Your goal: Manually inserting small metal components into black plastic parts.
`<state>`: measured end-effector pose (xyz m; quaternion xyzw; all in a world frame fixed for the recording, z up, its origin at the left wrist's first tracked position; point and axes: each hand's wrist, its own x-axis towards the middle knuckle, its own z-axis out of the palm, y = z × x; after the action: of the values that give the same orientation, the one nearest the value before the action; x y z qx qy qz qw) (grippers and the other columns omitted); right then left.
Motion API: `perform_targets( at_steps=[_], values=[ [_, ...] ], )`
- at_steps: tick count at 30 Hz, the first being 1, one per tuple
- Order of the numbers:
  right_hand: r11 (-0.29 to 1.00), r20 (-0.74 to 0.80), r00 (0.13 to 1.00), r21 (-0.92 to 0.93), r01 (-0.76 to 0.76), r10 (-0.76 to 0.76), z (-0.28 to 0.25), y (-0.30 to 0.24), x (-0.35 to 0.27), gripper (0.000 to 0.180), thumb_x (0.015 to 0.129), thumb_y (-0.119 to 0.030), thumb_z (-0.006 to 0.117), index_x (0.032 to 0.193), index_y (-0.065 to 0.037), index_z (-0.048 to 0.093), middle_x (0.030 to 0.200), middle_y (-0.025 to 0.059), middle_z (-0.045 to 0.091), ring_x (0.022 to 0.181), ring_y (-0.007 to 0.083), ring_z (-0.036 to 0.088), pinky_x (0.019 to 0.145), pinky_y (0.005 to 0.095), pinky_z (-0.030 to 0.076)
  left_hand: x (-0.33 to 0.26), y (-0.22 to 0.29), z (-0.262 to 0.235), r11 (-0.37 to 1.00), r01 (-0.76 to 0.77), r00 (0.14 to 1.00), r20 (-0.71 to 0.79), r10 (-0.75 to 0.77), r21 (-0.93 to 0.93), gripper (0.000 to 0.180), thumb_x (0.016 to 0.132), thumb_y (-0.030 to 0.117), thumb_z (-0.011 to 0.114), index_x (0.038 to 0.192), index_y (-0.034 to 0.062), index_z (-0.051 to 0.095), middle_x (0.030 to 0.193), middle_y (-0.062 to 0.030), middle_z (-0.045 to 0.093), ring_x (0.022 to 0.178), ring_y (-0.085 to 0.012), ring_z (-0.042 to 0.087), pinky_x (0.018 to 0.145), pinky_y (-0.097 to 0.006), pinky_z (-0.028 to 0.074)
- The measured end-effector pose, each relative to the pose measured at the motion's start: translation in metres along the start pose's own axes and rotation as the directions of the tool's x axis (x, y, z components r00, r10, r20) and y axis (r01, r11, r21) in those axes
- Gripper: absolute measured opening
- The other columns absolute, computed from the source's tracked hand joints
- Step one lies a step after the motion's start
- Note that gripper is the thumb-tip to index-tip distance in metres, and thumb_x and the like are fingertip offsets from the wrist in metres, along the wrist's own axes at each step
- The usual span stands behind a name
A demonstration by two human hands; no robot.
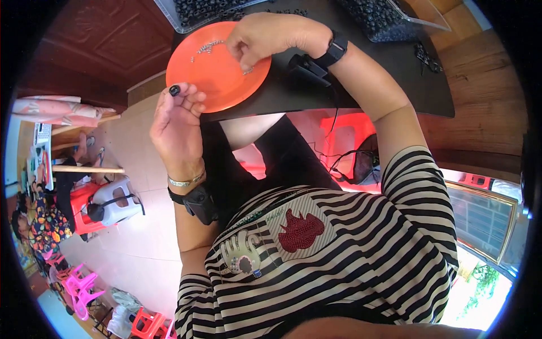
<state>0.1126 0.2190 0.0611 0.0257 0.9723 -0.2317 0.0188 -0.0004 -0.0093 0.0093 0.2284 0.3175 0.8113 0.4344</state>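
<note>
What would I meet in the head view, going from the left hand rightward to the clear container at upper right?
Small black piece in the left hand, cluster of silvery pieces on the orange plate, right hand, black wristband, black pieces in the clear container.

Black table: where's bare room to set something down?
Bare: table right of the right forearm, below the right bin and dark cluster. Crowded: left side, with left bin, orange plate, loose black pieces.
</note>
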Motion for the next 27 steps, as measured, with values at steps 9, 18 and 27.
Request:
perform_targets(
  at_steps=[9, 18, 27],
  values=[
    [0.955, 0.040, 0.998, -0.292, 0.055, -0.045, 0.010, -0.020, -0.003, 0.013, 0.068, -0.015, 0.062, 0.067, -0.002, 0.059, 0.062, 0.0095, 0.060, 0.060, 0.0258, 0.058, 0.056, 0.0352, 0.045, 0.003, -0.001, -0.005, 1.000, 0.005, 1.000, 0.010, -0.005, -0.021, 0.026, 0.092, 0.019, 0.045, 0.105, -0.0020, 0.055, 0.101, -0.0149, 0.060, 0.089, -0.0276, 0.059, 0.076, -0.034, 0.047],
    [0.955, -0.166, 0.985, 0.284, 0.089, -0.042, 0.009, 0.008, 0.012, 0.016, 0.072, -0.023, 0.064, 0.076, -0.008, 0.065, 0.072, 0.0088, 0.064, 0.068, 0.0252, 0.061, 0.061, 0.0384, 0.047, 0.003, -0.001, -0.002, 1.000, 0.000, 1.000, 0.013, 0.000, -0.005, 0.027, 0.092, 0.019, 0.045, 0.105, -0.0022, 0.055, 0.101, -0.0152, 0.060, 0.089, -0.0272, 0.060, 0.076, -0.034, 0.047],
    [0.944, -0.256, 0.967, 0.318, 0.084, 0.000, 0.002, -0.004, 0.006, 0.022, 0.077, -0.016, 0.064, 0.090, 0.001, 0.065, 0.079, 0.0186, 0.066, 0.071, 0.0257, 0.063, 0.067, 0.0347, 0.049, 0.002, -0.003, -0.003, 1.000, -0.003, 1.000, 0.019, 0.003, -0.021, 0.026, 0.092, 0.018, 0.046, 0.105, -0.0023, 0.055, 0.101, -0.0155, 0.060, 0.088, -0.0273, 0.060, 0.076, -0.034, 0.047]
  ],
)
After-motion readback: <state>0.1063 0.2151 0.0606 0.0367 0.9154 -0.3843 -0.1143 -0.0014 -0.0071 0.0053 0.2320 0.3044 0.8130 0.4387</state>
